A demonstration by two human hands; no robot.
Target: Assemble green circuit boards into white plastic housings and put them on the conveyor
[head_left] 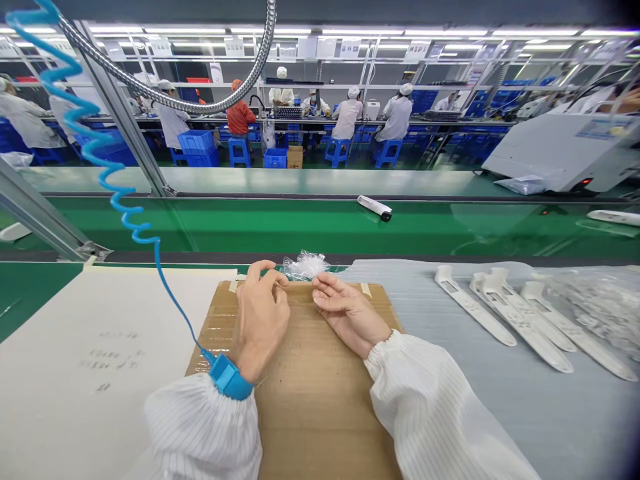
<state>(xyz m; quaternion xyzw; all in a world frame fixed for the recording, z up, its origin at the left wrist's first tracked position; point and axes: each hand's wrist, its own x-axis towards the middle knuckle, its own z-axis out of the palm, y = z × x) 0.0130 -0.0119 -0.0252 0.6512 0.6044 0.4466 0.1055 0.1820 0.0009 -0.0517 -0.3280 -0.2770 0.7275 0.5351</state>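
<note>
My left hand [263,313] is over the far left part of a brown cardboard sheet [325,400], its fingers curled inward and closed; anything between them is hidden. Facing it across a small gap, my right hand [349,312] has its thumb and fingertips pressed together. Whatever they might pinch is too small to make out. Just beyond the cardboard's far edge, between the two hands, lies a crumpled piece of clear plastic [306,265]. A blue wrist strap [230,377] circles my left wrist, tied to a coiled blue cord [117,190].
Several white plastic shell parts [520,320] lie on grey foam sheeting [450,400] at right, beside clear plastic bags [595,307]. White paper [65,373] covers the left. Ahead, a white device [375,207] rests on a green conveyor belt [280,223]. Several people work behind.
</note>
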